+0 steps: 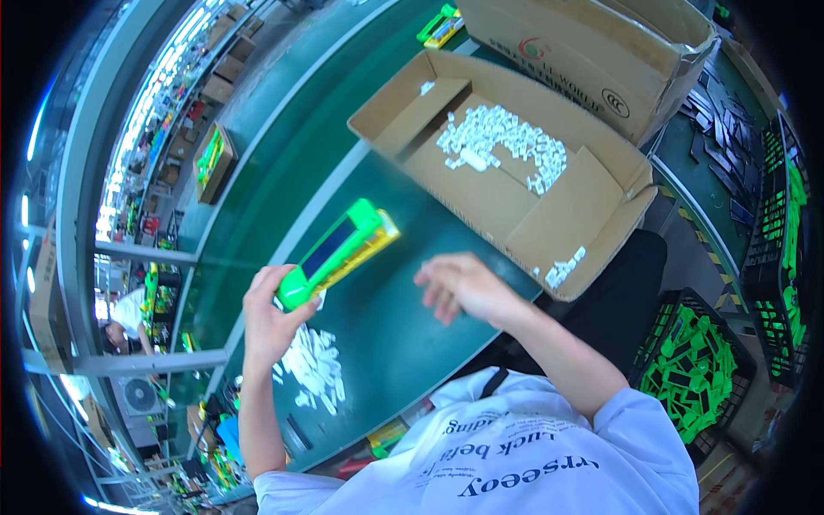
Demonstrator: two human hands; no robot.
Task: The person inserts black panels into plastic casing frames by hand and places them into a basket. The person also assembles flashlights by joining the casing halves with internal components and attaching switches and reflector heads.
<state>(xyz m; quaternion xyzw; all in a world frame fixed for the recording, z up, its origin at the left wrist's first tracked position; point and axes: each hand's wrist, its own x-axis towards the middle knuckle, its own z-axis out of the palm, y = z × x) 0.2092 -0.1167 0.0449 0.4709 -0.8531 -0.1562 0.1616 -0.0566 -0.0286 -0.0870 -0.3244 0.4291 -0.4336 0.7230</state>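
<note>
Plastic, green and yellow: a long toy device (339,251) sits mid-frame, tilted up toward the right, its lower end clamped in the curled fingers of the left hand (270,319). The right hand (459,287) hovers just right of it, fingers loosely spread and holding nothing. Below lies a pile of small white parts (313,365) on the green table (386,343); an open cardboard tray (506,163) sits upper right.

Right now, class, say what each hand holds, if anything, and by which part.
The left hand grips the green and yellow device by its lower green end. The right hand holds nothing; it hangs open above the green table.
</note>
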